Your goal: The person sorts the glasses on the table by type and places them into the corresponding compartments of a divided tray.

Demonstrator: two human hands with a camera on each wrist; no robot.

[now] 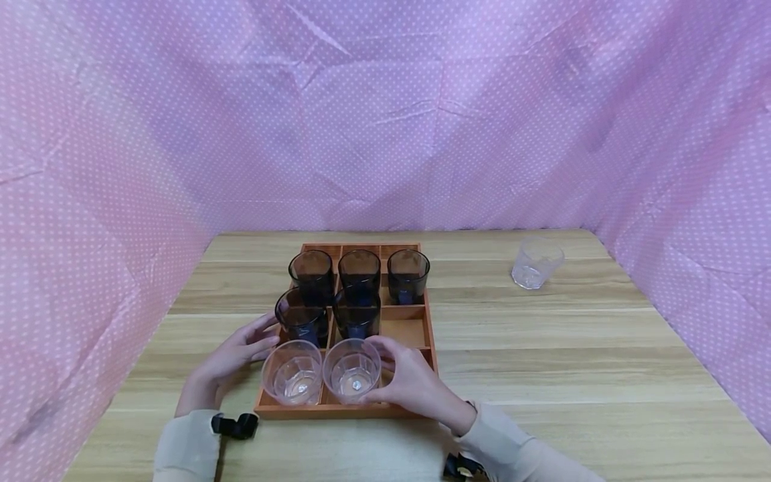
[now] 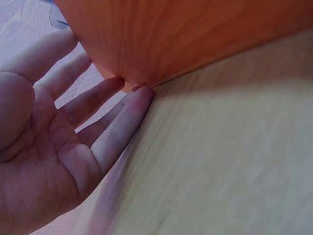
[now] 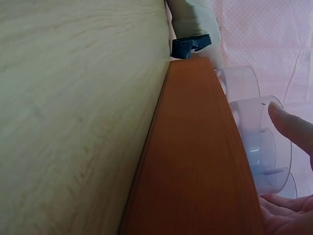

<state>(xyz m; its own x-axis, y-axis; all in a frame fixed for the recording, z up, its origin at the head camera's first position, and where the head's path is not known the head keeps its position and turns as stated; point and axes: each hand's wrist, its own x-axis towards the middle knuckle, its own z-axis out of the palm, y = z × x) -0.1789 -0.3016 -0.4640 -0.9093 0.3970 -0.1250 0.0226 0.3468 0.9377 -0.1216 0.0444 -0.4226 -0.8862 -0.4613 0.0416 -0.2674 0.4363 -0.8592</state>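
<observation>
A wooden divided tray [image 1: 343,413] stands on the table. Dark tinted cups fill its back compartments; one dark cup [image 1: 301,321] sits at the left of the middle. Two clear cups are in the front row: a left clear cup [image 1: 292,388] and a middle clear cup [image 1: 352,378]. My right hand [image 1: 415,385] grips the middle clear cup from its right side, thumb in front and fingers behind. My left hand [image 1: 237,355] lies along the tray's left side. In the left wrist view, its extended fingers [image 2: 120,120] touch the tray wall [image 2: 161,39].
Another clear cup [image 1: 533,264] stands alone at the table's back right. Right of the dark cups, a tray compartment [image 1: 405,331] shows its bare floor. Pink dotted cloth [image 1: 391,134] hangs behind and at both sides of the wooden table [image 1: 542,375].
</observation>
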